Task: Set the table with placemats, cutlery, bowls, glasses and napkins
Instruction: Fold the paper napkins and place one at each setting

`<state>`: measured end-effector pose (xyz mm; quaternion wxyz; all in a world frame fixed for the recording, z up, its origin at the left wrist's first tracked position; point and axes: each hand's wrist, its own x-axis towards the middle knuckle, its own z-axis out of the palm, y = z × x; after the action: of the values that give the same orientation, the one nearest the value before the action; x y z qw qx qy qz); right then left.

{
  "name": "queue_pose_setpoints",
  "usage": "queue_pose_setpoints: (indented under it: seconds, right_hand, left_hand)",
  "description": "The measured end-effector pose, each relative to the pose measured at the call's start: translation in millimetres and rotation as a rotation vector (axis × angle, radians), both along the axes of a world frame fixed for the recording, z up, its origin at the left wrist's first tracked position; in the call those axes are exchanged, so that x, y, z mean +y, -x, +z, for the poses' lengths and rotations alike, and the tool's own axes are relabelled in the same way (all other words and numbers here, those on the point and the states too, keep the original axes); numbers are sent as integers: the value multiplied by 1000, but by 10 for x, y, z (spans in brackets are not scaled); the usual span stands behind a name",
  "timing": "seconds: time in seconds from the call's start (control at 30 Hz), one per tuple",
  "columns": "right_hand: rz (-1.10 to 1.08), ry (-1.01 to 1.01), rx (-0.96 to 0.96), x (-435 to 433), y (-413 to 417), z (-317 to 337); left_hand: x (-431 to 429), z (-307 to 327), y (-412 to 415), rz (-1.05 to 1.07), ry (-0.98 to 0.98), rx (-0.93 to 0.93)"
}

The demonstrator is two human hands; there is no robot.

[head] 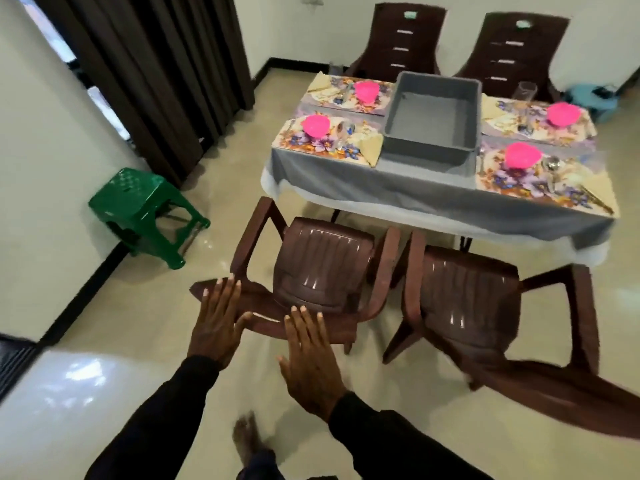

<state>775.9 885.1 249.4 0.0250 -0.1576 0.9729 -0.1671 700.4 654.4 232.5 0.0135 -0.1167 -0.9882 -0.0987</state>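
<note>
The table (pixel 415 192) under a grey cloth carries several floral placemats (pixel 311 143), each with a pink bowl (pixel 316 125), cutlery, a glass and a cream napkin (pixel 372 145). A glass (pixel 344 128) lies on its side on the near left mat. An empty grey tub (pixel 433 116) stands in the table's middle. My left hand (pixel 216 317) and my right hand (pixel 310 355) are held out flat with straight fingers, over the back of the near left brown chair (pixel 322 268). Neither holds anything.
A second brown chair (pixel 485 306) stands to the right of the first, two more (pixel 405 39) behind the table. A green stool (pixel 145 209) sits by the left wall, dark curtains (pixel 149 71) behind it. My bare foot (pixel 247 441) shows on the tiled floor.
</note>
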Motion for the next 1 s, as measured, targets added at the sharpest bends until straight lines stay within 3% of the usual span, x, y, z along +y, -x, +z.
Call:
queue_pose_setpoints:
  seconds: [0.23, 0.87, 1.0]
  right_hand:
    - [-327, -68, -168, -626, 4, -23]
    - [-253, -136, -197, -486, 128, -6]
    - [-363, 34, 13, -564, 186, 40]
  left_hand:
    - [-479, -134, 242, -351, 27, 16]
    - [-351, -55, 302, -295, 42, -130]
    - [-412, 30, 456, -339, 2, -105]
